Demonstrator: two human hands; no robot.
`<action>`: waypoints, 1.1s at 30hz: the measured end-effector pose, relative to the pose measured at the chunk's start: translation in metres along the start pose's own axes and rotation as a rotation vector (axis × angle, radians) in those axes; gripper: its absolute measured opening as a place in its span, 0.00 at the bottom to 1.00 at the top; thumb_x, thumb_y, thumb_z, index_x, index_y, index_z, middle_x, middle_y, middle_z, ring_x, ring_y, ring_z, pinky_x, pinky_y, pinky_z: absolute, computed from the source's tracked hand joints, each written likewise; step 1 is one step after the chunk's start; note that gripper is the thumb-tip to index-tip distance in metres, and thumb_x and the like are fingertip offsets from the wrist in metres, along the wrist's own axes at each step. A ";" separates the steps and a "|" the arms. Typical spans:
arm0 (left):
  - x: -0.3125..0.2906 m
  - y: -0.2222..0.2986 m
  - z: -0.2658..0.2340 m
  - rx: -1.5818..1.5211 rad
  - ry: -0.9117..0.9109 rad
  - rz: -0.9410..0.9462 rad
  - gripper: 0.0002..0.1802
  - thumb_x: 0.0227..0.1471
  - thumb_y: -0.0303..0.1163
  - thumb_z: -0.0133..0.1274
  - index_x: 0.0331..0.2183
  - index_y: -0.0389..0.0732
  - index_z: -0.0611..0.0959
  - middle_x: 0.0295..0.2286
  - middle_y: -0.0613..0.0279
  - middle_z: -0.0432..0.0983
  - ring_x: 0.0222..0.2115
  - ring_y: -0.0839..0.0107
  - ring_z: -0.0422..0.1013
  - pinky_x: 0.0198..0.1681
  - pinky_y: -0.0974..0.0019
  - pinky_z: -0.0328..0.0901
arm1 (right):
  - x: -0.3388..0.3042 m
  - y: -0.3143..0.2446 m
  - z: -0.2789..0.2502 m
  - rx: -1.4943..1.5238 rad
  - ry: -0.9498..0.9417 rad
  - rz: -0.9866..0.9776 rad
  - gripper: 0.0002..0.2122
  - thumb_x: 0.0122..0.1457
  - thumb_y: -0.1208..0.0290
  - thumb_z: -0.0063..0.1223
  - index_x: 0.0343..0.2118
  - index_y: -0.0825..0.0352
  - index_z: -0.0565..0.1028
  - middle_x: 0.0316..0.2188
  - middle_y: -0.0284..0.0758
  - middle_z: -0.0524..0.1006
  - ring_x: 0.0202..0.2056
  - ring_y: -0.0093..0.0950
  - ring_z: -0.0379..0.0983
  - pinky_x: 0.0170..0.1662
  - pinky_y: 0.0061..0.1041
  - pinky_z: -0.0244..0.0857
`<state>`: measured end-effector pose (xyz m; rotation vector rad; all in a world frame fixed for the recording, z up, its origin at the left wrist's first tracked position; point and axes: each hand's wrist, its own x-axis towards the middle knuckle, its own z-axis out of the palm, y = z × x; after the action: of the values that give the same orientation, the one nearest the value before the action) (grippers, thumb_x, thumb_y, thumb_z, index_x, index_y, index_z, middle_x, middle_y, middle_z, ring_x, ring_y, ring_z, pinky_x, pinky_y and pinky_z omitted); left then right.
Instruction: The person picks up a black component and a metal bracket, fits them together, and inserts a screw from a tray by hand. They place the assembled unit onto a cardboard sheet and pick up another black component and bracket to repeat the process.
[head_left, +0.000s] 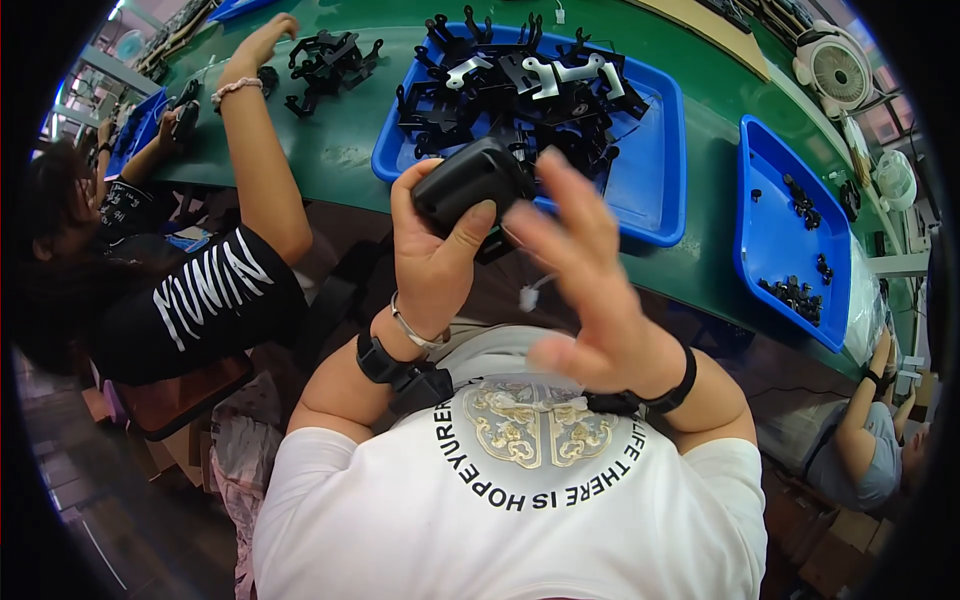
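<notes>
My left hand (pixel 440 265) is closed around a rounded black plastic housing (pixel 468 187), with the thumb across its near side. I hold it up in front of the near edge of the green table. A small white connector (pixel 529 298) dangles below the housing. Beside its right end, my right hand (pixel 590 285) is blurred by motion, its fingers stretched out and spread. Nothing shows in that hand, and I cannot tell whether a fingertip touches the housing. Just beyond both hands stands a blue tray (pixel 645 205) heaped with black brackets (pixel 500 95), a few silvery pieces (pixel 560 75) among them.
At the right, another blue tray (pixel 785 235) holds small black round parts (pixel 795 298). More black brackets (pixel 335 70) lie on the green table (pixel 340 160) at the left. A co-worker's arm (pixel 262 165) reaches over the table there. A white fan (pixel 838 75) stands far right.
</notes>
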<state>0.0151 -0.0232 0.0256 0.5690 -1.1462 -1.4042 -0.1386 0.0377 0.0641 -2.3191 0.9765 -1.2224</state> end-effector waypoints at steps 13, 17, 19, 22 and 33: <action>0.000 -0.001 0.001 -0.008 -0.072 -0.088 0.27 0.48 0.23 0.54 0.48 0.41 0.60 0.39 0.61 0.66 0.38 0.76 0.66 0.41 0.75 0.64 | -0.005 0.006 -0.018 0.009 0.082 0.157 0.23 0.55 0.62 0.48 0.52 0.69 0.64 0.57 0.48 0.56 0.57 0.41 0.51 0.57 0.34 0.45; -0.001 0.018 0.018 -0.163 -0.084 -0.313 0.27 0.48 0.24 0.54 0.48 0.40 0.60 0.39 0.60 0.66 0.38 0.74 0.67 0.41 0.72 0.67 | -0.012 0.019 -0.024 0.256 0.286 0.395 0.21 0.57 0.70 0.46 0.53 0.70 0.62 0.55 0.43 0.60 0.55 0.30 0.56 0.56 0.27 0.48; 0.000 0.018 0.018 -0.153 -0.108 -0.348 0.27 0.48 0.24 0.53 0.48 0.40 0.60 0.39 0.60 0.66 0.38 0.74 0.67 0.41 0.72 0.67 | -0.015 0.017 -0.022 0.433 0.208 0.470 0.20 0.57 0.73 0.45 0.53 0.69 0.63 0.52 0.40 0.65 0.52 0.26 0.60 0.54 0.25 0.52; 0.000 0.018 0.020 -0.137 -0.163 -0.403 0.27 0.48 0.24 0.53 0.48 0.40 0.59 0.39 0.59 0.66 0.38 0.73 0.67 0.41 0.70 0.68 | -0.017 0.021 -0.020 0.454 0.192 0.536 0.20 0.57 0.74 0.47 0.53 0.70 0.62 0.48 0.37 0.67 0.48 0.24 0.62 0.51 0.23 0.55; -0.017 0.009 0.021 0.069 -0.280 -0.392 0.27 0.47 0.23 0.52 0.48 0.40 0.61 0.39 0.59 0.65 0.38 0.74 0.65 0.43 0.71 0.62 | -0.046 0.023 -0.010 0.370 0.315 0.514 0.16 0.57 0.74 0.47 0.48 0.72 0.65 0.41 0.36 0.70 0.39 0.24 0.68 0.44 0.22 0.62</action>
<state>0.0040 0.0009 0.0370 0.6877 -1.3599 -1.8288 -0.1741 0.0544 0.0294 -1.4979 1.2261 -1.4130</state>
